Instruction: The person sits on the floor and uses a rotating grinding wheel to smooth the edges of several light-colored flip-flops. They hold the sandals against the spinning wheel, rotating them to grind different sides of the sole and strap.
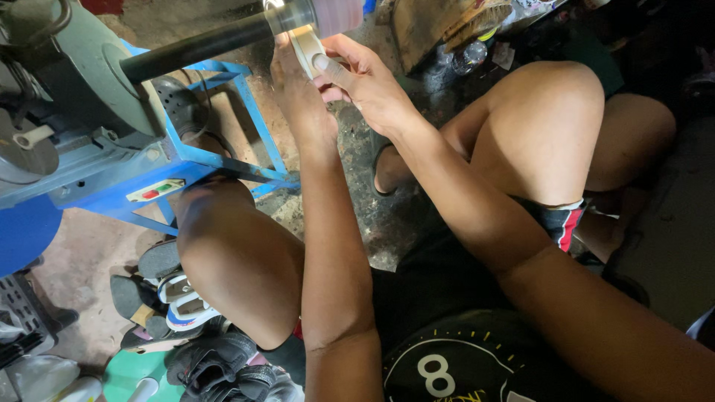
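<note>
Work: we hold a pale sole piece (307, 49) up against the spinning drum (316, 15) at the end of the black shaft (197, 46).
Right hand (365, 82): closed on the piece, thumb pressed flat on its face, fingers curled behind.
Left hand (298, 85): raised just beside and behind the piece; we cannot tell whether it grips it or only braces it.
Piece: at the top of the view, touching the drum, well above our knees.
Machine: grey motor housing (82, 67) on a blue frame (223, 160), with a switch plate (155, 190) on the front.
Progress: we judge the grinding under way; how much of the edge is finished is hidden by our fingers.
Left to do: seemingly the rest of the edge.
Floor (74, 253): a heap of shoes (179, 305) lies by our left knee.
</note>
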